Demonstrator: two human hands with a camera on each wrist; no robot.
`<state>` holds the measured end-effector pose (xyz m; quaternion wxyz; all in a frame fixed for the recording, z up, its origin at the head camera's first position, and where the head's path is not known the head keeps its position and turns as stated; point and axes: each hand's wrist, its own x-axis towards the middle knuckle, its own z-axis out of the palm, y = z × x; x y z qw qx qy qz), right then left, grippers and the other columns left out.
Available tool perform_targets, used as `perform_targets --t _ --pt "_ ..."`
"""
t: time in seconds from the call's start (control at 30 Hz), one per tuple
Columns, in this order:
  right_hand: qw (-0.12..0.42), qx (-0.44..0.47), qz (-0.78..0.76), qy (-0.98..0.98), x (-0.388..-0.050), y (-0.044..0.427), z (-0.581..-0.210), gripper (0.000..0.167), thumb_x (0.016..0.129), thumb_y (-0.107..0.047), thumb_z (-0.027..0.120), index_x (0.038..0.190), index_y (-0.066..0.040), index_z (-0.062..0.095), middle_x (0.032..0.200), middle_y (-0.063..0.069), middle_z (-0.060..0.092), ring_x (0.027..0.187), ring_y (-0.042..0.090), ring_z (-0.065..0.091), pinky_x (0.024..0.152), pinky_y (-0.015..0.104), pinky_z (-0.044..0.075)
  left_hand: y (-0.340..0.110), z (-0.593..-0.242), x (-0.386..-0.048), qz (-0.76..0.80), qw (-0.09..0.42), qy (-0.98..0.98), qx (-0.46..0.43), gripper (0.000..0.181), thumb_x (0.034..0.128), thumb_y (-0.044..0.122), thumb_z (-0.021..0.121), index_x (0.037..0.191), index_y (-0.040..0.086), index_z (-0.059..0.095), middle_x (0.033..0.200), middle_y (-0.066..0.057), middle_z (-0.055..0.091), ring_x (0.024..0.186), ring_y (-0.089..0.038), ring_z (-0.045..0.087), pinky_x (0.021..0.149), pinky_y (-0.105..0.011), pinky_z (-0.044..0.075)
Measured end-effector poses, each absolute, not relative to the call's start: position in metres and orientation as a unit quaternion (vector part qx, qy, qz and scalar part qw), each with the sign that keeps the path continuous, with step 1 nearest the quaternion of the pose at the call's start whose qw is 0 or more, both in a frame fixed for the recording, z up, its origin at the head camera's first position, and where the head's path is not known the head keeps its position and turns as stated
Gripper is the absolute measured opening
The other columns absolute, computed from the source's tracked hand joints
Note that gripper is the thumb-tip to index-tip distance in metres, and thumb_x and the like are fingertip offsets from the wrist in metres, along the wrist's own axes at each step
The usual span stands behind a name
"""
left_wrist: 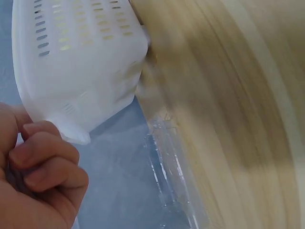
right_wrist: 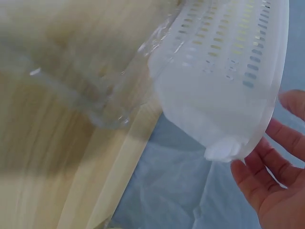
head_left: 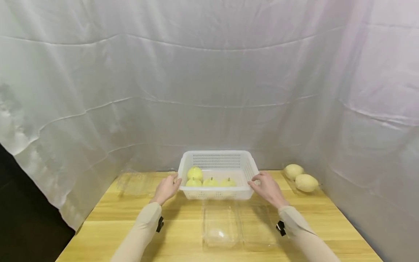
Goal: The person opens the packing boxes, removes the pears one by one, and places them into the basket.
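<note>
In the head view a white plastic basket [head_left: 217, 193] with slotted walls stands at the back of the table. Several round yellow-green pears [head_left: 210, 182] lie inside it, mostly to the left and front. My left hand [head_left: 167, 188] holds the basket's left rim; in the left wrist view its fingers [left_wrist: 52, 162] are curled at the rim's corner. On the opposite side, my right hand [head_left: 267, 187] grips the right rim. The right wrist view shows its thumb and fingers [right_wrist: 250, 183] around that edge, less tightly bent.
An opened clear plastic clamshell box [head_left: 220, 227] lies on the wooden table [head_left: 183, 229] in front of the basket. Another clear plastic container [head_left: 134, 183] is at the back left. Two oval pale-yellow fruits [head_left: 306, 182] sit at the back right. Grey curtains [head_left: 216, 80] hang around the table.
</note>
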<state>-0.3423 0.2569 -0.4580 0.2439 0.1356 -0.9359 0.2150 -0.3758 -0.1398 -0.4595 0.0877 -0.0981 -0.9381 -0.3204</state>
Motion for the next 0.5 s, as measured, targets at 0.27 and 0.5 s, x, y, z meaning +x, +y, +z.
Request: perform_targets --t 0.27,0.5 --pt "0.254 0.159 0.221 -0.928 -0.3338 0.2634 -0.4601 0.023 0.084 -0.027 0.077 0.087 -0.005 0.075 0.093 0.009 0.067 0.09 0.027 0.062 0.079 0.046 0.052 -0.1407 -0.4581 -0.3755 -0.358 0.067 -0.927 -0.087 0.05 0.1005 0.027 0.052 0.142 -0.001 0.048 0.115 -0.02 0.069 0.064 -0.016 0.057 0.053 -0.029 0.044" --pt "0.248 0.165 0.225 -0.928 -0.3318 0.2655 -0.4614 0.025 0.083 -0.03 0.077 0.085 -0.006 0.075 0.091 0.008 0.067 0.086 0.025 0.062 0.077 0.045 0.052 -0.1397 -0.4533 -0.3703 -0.342 0.079 -0.933 -0.077 0.044 0.0988 0.026 0.055 0.137 0.004 0.056 0.072 -0.007 0.066 0.05 -0.013 0.048 0.045 -0.028 0.038"
